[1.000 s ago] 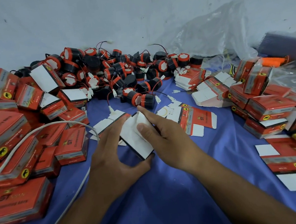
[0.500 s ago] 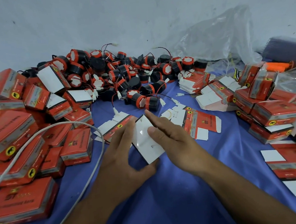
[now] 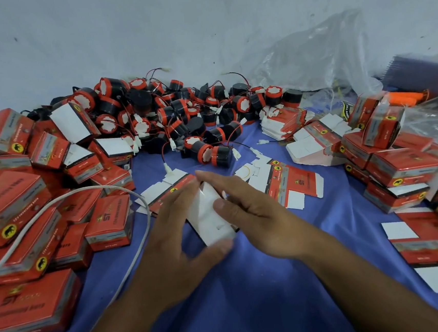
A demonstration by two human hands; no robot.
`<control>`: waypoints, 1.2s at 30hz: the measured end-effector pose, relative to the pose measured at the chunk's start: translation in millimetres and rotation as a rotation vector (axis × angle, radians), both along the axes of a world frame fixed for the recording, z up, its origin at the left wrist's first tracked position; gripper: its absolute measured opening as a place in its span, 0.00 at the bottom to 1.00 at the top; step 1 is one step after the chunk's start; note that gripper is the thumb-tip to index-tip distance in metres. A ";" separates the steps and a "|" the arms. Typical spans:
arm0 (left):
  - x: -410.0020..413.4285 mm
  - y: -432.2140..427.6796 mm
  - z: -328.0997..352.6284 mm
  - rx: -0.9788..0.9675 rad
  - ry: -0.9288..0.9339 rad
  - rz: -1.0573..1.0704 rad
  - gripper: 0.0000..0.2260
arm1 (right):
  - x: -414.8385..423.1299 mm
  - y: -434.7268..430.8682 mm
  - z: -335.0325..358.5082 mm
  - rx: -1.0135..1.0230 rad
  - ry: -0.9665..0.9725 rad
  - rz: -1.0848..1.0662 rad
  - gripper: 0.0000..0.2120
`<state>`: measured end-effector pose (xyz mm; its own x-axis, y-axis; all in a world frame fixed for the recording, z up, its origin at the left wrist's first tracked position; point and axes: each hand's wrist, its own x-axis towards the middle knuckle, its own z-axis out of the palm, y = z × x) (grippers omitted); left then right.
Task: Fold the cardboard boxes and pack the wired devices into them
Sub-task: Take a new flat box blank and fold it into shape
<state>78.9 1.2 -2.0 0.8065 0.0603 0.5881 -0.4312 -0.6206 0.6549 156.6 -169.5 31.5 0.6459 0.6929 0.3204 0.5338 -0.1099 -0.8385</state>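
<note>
Hands: left hand (image 3: pixel 171 240) and right hand (image 3: pixel 254 216) pinch cardboard box (image 3: pixel 209 220) | box between them, white side up

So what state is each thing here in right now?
Box in hands: unfinished, white side showing.
Left hand: holds the box between thumb and fingers.
Right hand: pinches the box, thumb on top.
Wired devices: loose in a heap, unpacked.
Flat blanks: lying unfolded.
Red boxes: folded, piled at left.
Plastic bag: crumpled.
</note>
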 end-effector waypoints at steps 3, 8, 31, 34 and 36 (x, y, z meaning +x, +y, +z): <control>-0.3 -1.7 6.9 -0.116 -0.097 -0.007 0.16 | -1.6 0.5 1.1 0.017 -0.077 0.030 0.18; -0.3 -4.9 13.6 -0.191 -0.050 0.054 0.06 | -3.0 -0.6 -5.7 -0.020 -0.166 0.015 0.19; 2.8 5.1 13.4 -0.544 0.097 -0.035 0.17 | -6.3 -2.1 -4.3 -0.075 -0.200 0.056 0.17; 4.9 10.5 13.1 -0.487 0.136 -0.046 0.17 | -7.7 -1.9 -3.8 -0.057 -0.127 0.085 0.21; 4.9 13.5 13.9 -0.464 0.189 -0.121 0.18 | -7.7 -1.6 -2.7 -0.031 -0.052 0.121 0.24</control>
